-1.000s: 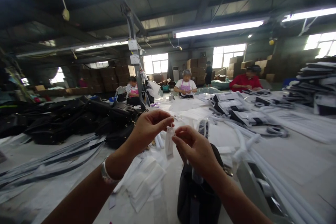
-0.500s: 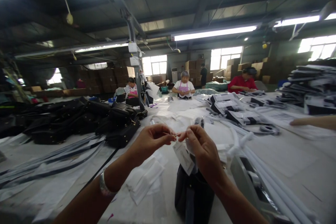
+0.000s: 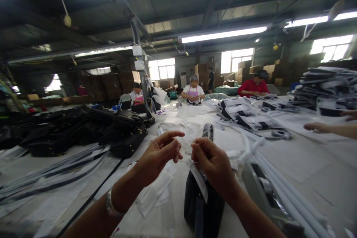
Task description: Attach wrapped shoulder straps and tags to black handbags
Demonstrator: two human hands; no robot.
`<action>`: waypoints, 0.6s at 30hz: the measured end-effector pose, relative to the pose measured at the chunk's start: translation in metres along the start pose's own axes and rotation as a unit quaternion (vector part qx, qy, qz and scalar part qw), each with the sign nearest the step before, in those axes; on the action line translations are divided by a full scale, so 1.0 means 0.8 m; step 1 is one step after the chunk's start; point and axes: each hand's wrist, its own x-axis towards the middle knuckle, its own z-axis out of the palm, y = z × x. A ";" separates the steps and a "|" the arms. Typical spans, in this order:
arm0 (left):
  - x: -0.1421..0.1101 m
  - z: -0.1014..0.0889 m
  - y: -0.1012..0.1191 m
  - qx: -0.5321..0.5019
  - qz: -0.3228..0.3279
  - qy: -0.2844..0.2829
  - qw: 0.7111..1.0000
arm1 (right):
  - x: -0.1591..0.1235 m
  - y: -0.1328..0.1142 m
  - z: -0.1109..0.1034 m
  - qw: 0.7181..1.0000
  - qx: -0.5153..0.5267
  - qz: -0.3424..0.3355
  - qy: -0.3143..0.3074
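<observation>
Your right hand [image 3: 216, 165] pinched string [image 3: 186, 142] between its fingers; whether your left hand [image 3: 160, 154] did, I couldn't tell. Hard tugging risked snapping it.

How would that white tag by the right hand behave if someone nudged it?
The white tag would probably swing easily, since it hangs at the right hand. It's likely light, being narrow and small beside the black bag. It may bend only slightly, as it looks fairly straight.
</observation>
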 end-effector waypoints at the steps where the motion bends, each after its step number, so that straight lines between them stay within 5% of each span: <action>1: 0.001 0.001 0.000 -0.002 -0.002 -0.002 1.000 | -0.001 0.001 0.000 0.999 0.029 0.020 -0.015; 4: 0.004 0.006 0.002 0.000 0.003 -0.006 1.000 | -0.006 0.000 -0.002 0.984 0.140 0.078 -0.073; 9: 0.010 0.018 0.004 0.030 0.014 -0.005 0.999 | -0.019 -0.008 -0.006 0.960 0.213 0.062 -0.172; 18: 0.010 0.036 0.009 0.015 -0.001 -0.035 0.999 | -0.055 0.008 -0.002 0.960 0.197 0.097 -0.173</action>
